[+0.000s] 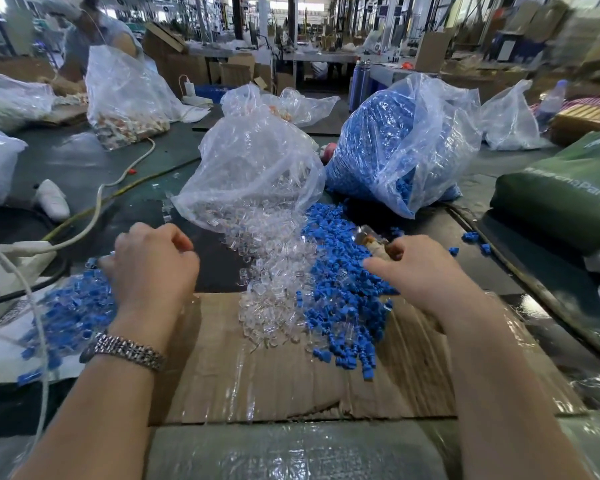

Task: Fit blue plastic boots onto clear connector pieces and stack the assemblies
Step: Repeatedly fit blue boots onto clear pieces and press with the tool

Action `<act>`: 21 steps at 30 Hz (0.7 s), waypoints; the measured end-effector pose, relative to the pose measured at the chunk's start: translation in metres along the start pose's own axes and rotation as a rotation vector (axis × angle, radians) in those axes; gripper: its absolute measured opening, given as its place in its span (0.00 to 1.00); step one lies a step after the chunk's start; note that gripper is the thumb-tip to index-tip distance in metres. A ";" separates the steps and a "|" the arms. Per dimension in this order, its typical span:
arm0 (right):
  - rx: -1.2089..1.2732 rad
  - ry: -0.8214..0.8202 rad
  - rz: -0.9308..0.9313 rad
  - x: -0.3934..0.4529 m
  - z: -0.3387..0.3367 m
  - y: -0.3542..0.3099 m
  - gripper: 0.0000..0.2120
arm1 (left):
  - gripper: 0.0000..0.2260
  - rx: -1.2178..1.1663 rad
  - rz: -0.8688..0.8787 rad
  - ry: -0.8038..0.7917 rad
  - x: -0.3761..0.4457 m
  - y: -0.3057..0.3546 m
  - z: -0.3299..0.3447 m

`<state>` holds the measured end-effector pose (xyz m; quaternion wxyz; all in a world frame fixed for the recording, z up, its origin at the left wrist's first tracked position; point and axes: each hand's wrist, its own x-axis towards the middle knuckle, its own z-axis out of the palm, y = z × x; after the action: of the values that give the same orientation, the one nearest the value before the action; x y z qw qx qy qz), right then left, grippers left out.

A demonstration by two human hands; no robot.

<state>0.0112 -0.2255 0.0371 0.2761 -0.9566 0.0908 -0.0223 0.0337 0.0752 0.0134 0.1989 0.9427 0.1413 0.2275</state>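
Head view is directed down at a taped cardboard sheet (291, 386) laid on a dark worktable (84, 161). The left hand (153, 261) is seen from the back, its fingers curled downward at the edge of a pile of assembled pieces (70, 313), clear connectors capped with blue boots, spread on the left; whether anything is pinched in it cannot be told. A metal bracelet (125, 351) is worn on that wrist. The right hand (416, 268) is kept well apart from the left, and a small clear piece (371, 237) is held up at its fingertips above the loose blue boots (343, 289), though the grip is partly blurred. Between the two hands, a heap of clear connector pieces (271, 292) is spilled from an open transparent bag (253, 168), touching the blue boots on its right side. Behind the boots, a second plastic bag (406, 143) filled with blue boots is stood near the clear one. A white cable (94, 216) is run across the table on the left. A green bag (561, 192) is lying at the right edge. At the far left, another person (94, 32) is bent over a further plastic bag (125, 95).
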 end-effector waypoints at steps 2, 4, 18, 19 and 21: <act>-0.119 0.002 0.087 0.006 0.007 0.005 0.15 | 0.07 0.124 0.036 -0.032 0.000 -0.002 0.001; -0.194 -0.009 0.124 0.010 0.014 0.008 0.15 | 0.10 -0.012 0.166 -0.124 -0.002 0.002 0.005; -0.249 -0.038 0.110 0.005 0.021 -0.002 0.27 | 0.05 -0.201 0.283 -0.234 -0.012 0.014 0.034; -0.252 -0.005 0.080 0.004 0.019 -0.003 0.27 | 0.05 -0.250 0.264 -0.207 -0.010 0.013 0.033; -0.236 0.062 -0.025 0.004 0.016 -0.005 0.18 | 0.05 -0.372 0.215 -0.176 -0.007 0.013 0.030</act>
<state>0.0171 -0.2137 0.0266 0.1586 -0.9823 0.0891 -0.0445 0.0440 0.0521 -0.0078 0.3554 0.9156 -0.0223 0.1866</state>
